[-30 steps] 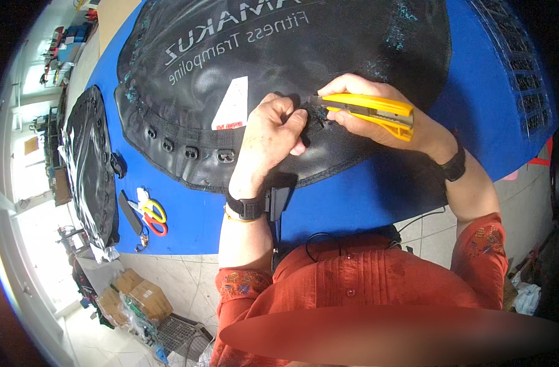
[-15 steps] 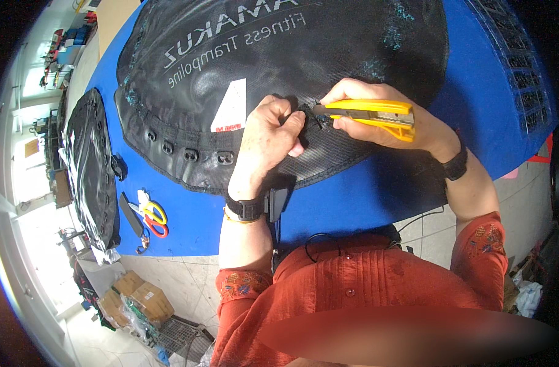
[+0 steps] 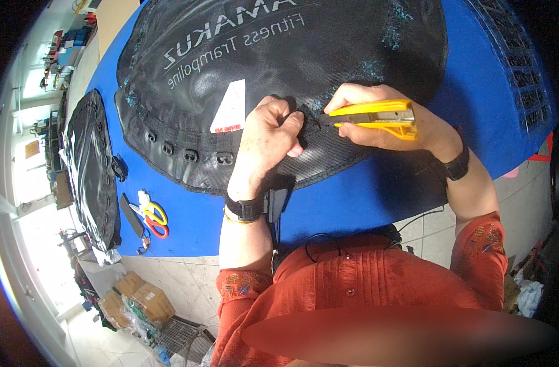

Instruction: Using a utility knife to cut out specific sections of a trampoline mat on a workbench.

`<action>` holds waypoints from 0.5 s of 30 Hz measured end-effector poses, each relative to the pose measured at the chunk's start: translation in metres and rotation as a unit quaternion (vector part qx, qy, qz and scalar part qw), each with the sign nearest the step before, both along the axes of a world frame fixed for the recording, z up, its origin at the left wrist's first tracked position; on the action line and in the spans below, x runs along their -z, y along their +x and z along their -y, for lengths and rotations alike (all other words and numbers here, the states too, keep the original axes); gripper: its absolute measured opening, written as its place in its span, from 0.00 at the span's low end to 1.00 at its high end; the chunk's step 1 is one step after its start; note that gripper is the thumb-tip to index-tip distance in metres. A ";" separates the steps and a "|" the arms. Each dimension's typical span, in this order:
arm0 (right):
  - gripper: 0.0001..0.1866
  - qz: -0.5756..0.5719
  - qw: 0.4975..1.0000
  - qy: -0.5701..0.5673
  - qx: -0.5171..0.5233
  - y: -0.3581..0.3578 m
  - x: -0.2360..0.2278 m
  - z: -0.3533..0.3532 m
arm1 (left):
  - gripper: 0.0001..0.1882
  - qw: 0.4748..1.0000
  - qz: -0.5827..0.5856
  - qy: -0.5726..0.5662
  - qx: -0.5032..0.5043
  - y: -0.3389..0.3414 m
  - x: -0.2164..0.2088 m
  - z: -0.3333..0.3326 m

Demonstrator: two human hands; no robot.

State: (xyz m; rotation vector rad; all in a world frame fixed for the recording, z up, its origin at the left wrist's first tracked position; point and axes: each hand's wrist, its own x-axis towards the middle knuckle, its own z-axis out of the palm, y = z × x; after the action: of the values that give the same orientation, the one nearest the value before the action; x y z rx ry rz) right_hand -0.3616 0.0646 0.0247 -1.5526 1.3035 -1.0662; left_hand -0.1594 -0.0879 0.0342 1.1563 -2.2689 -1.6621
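A large round black trampoline mat (image 3: 328, 55) with pale printed lettering lies over the blue table. My left hand (image 3: 270, 131) rests on its near band, thumb pressed to curled fingers, pinching a raised bit of the black material. My right hand (image 3: 377, 101) is wrapped round a yellow utility knife (image 3: 377, 114). The knife's dark blade points left, close to frayed black threads just right of my left thumb. Whether the blade touches them I cannot tell. Several black plastic loops (image 3: 191, 155) line the band left of my left hand.
A white paper piece (image 3: 231, 107) lies on the mat. Scissors (image 3: 152, 214) with yellow and red handles rest on the blue table (image 3: 187, 229) at near left. Another black mat (image 3: 90, 171) lies at the left edge. Cardboard boxes (image 3: 151, 300) stand on the floor.
My right hand and the utility knife have shifted slightly right, away from my left hand. My left hand stays almost in place.
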 end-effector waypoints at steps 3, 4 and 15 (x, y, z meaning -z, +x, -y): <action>0.17 0.002 1.000 -0.001 0.011 0.000 0.002 -0.001 | 0.13 1.000 -0.003 -0.001 0.002 0.000 0.002 0.001; 0.18 -0.004 1.000 0.013 0.013 0.000 0.000 -0.001 | 0.13 1.000 -0.003 -0.001 0.002 0.000 0.002 0.001; 0.18 -0.052 0.998 -0.007 0.032 0.002 -0.003 0.001 | 0.11 0.998 -0.015 0.052 -0.016 -0.001 -0.006 -0.002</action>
State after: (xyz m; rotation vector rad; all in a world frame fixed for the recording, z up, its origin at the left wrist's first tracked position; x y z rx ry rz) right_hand -0.3601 0.0631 0.0281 -1.6041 1.4277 -1.0478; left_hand -0.1607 -0.0864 0.0404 1.1736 -2.1585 -1.7910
